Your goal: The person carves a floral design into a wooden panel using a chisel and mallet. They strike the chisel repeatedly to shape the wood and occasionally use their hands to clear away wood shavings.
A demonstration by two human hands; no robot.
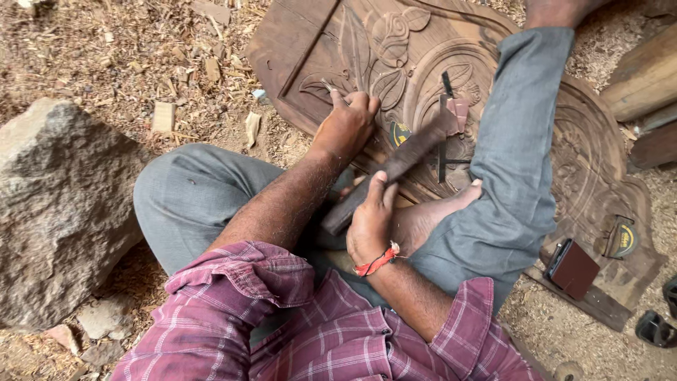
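A large brown wooden panel (pixel 423 49) carved with leaves and flowers lies on the ground under my legs. My left hand (pixel 347 123) is closed around a thin metal chisel (pixel 328 86), whose tip touches a carved leaf. My right hand (pixel 371 219) grips the handle of a dark wooden mallet (pixel 398 161), its head blurred above the panel. A red cord circles my right wrist. My bare foot rests beside the right hand.
A big grey rock (pixel 60 204) stands at the left. Wood chips and sawdust (pixel 141 63) cover the ground. A dark red box (pixel 572 268) and small yellow-black tins (pixel 625 240) lie on the panel's right edge. A log (pixel 645 74) lies at top right.
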